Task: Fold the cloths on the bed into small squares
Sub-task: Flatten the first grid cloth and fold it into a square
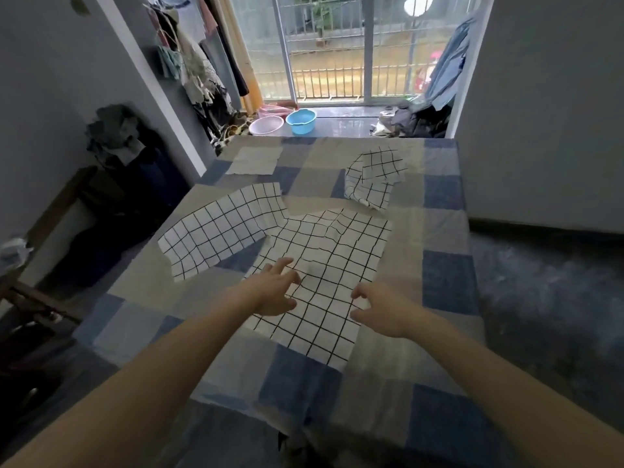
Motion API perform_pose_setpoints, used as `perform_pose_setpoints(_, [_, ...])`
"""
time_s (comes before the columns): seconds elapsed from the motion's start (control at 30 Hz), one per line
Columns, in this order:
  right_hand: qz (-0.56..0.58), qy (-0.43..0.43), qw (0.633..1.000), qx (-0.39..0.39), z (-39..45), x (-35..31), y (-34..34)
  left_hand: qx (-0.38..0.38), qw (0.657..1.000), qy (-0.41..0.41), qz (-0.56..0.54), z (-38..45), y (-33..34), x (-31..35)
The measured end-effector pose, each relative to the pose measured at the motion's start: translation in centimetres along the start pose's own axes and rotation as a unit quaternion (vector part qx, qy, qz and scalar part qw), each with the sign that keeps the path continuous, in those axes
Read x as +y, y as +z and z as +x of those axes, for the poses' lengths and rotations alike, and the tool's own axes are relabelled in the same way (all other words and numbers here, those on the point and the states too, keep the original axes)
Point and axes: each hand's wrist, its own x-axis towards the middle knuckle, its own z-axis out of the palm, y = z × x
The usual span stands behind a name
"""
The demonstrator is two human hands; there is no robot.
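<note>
Forearms: both reach forward from the near edge of the bed (445,275); nearest the camera
Landmark: spread cloth (331,265), grid-patterned, lying open and slightly rippled in the middle of the bed
Left hand (270,292): over the spread cloth's near left part; fingers fanned apart, holding nothing; whether it touches the cloth cannot be told
Right hand (381,312): at the spread cloth's near right edge; fingers loosely curled and apart, holding nothing
Second cloth (219,228): just left of the spread cloth, flat, overlapping it at one corner
Crumpled cloth (371,177): beyond the spread cloth, to the right
Plain cloth (255,160): beyond the spread cloth, to the left; looks already folded
Step in hand: likely smoothing before the first fold
Method: press ripples outward to the edges; pinch both near corners; match them to the far corners along the grid lines; crease firmly
</note>
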Motion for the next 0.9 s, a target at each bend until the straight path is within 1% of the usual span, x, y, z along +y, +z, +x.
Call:
perform_pose_setpoints(0.13, [0.011,0.055,0.998,0.034,4.6,-2.2,2.0,0.017,0.998,0.051,-0.014,4.0,1.2,-5.1])
perform_pose_setpoints(0.2, [0.013,0.087,0.995,0.043,7.1,-3.8,4.0,0.019,0.996,0.082,0.004,5.6,2.0,-7.6])
perform_pose_setpoints(0.27, [0.054,0.123,0.990,0.053,9.2,-5.2,6.2,0.022,0.993,0.112,0.025,7.1,3.0,-9.8])
perform_pose_setpoints(0.37, [0.091,0.172,0.973,0.122,11.1,-6.6,8.8,0.064,0.981,0.185,0.013,9.8,4.2,-12.3])
perform_pose_setpoints(0.43, [0.079,0.188,0.964,0.171,12.2,-6.9,10.4,0.103,0.966,0.238,-0.006,11.8,4.9,-13.3])
perform_pose_setpoints(0.53, [0.005,0.196,0.955,0.225,13.9,-6.5,12.2,0.138,0.947,0.291,-0.007,14.7,6.2,-13.5])
perform_pose_setpoints(0.6, [-0.035,0.196,0.948,0.249,15.3,-5.8,12.7,0.145,0.944,0.296,-0.007,16.5,7.3,-13.5])
perform_pose_setpoints(0.67, [-0.052,0.187,0.946,0.258,16.5,-5.0,12.8,0.134,0.947,0.290,-0.015,18.0,8.8,-14.0])
perform_pose_setpoints(0.77, [-0.080,0.181,0.953,0.228,16.7,-2.8,13.9,0.130,0.958,0.255,-0.031,19.1,11.2,-15.4])
perform_pose_setpoints(0.83, [-0.099,0.191,0.957,0.192,16.0,-1.5,15.3,0.154,0.959,0.237,-0.028,19.1,12.3,-16.0])
perform_pose_setpoints(0.9, [-0.111,0.198,0.955,0.190,15.4,-0.9,16.2,0.168,0.957,0.234,-0.031,19.1,12.7,-16.0])
